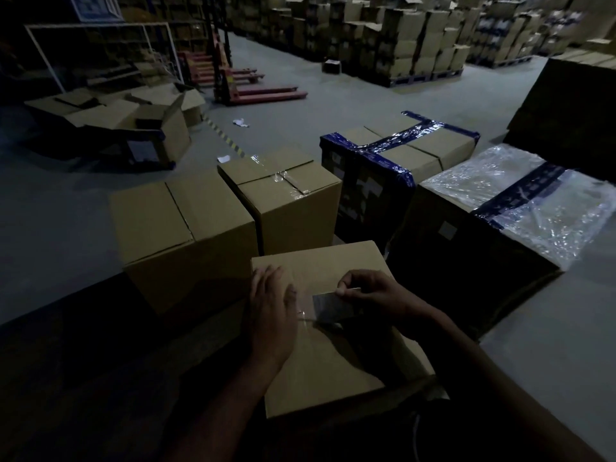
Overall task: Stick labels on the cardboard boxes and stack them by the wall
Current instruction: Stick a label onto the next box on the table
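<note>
A closed cardboard box stands right in front of me, sealed along its top with clear tape. My left hand lies flat on the box top with straight fingers. My right hand pinches the upper edge of a small grey-white label, which hangs over the middle of the box top with its lower edge at the surface. Two more plain boxes stand just beyond: a wide box on the left and a clear-taped box beside it.
A blue-taped box and a plastic-wrapped box stand to the right. Open empty cartons lie at the far left, red pallet jacks behind them. Pallets of stacked boxes fill the back. Grey floor lies between.
</note>
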`<action>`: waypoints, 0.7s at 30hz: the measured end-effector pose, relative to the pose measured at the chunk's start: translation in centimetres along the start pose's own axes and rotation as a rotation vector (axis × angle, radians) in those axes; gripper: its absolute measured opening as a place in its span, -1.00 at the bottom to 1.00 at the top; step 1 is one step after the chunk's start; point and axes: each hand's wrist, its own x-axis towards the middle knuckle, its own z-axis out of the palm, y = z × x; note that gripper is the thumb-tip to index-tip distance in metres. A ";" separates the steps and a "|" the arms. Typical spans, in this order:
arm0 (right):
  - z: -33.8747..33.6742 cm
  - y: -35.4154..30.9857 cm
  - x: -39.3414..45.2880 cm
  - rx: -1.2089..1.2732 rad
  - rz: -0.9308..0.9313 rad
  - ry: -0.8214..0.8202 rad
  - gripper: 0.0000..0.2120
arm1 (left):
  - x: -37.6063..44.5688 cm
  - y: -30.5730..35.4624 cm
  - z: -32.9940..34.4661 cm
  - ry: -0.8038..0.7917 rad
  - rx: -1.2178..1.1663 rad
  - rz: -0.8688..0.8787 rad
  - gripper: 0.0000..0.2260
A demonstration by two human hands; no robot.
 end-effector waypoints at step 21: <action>1.0 9.0 -14.8 0.409 0.107 1.072 -0.90 | -6.9 8.0 7.4 -0.307 -0.015 0.619 -0.62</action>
